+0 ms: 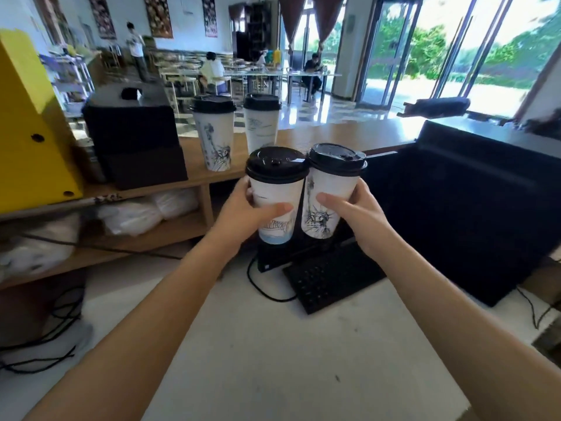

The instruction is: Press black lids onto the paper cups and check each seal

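Curls the fingers [249,192] of the left hand [239,211] round the far side of a tall white paper cup with a blue-and-black bridge sketch [274,192], thumb laid across the front at mid-height. Does likewise with the right hand [358,217] — fingers wrapped behind a tall white paper cup with a Statue of Liberty drawing [329,186], thumb pressed on the near face.

Holds both cups in the air, side by side, above the back edge of a pale white worktop [273,344]. Shows a round black plastic lid [276,165] seated on the bridge cup and a second black lid [337,161] on the Liberty cup, rims so close that contact cannot be judged. Holds the bridge cup about upright; tips the Liberty cup slightly, top leaning right.

Frames, beneath the cups, a black keyboard [331,278]; to the right, a large black panel [470,202].

Sets behind them a light wooden counter [318,135] bearing a third white cup [214,138], with the Liberty drawing, and a fourth white cup [261,129], with a faint sketch — each capped in black, upright, just beside the other. Places a big yellow box [30,147] and a black boxy stand [130,138] at far left on the same counter. Takes in blurred people at tables in the bright room beyond.
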The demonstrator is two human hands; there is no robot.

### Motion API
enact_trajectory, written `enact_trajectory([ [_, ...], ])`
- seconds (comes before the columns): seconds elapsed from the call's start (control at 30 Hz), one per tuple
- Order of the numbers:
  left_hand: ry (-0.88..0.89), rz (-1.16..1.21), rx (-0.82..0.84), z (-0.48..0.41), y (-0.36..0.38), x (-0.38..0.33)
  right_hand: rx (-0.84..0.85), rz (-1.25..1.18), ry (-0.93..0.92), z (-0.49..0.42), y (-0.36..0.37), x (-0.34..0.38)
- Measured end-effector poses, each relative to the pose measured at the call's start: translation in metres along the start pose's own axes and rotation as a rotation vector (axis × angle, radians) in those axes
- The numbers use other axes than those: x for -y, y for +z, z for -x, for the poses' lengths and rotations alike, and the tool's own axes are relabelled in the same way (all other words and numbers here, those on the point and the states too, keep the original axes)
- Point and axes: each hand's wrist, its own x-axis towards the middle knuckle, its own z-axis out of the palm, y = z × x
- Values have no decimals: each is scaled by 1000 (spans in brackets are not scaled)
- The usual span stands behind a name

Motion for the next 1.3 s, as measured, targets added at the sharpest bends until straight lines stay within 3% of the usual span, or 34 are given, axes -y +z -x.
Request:
enact_trajectory([
  [0.17,21,0,30,-57,36,-35,-11,29,-60,-59,-41,35],
  [0.37,38,-34,-102,-139,78,-52,-42,73,-111,-150,-73,55],
  [0.73,20,-85,-294,-243,110,-7,-66,89,-82,-272,-70,-8],
  [1.3,77,-261,-364,-274,107,20,-35,271,-37,-302,-65,-37],
])
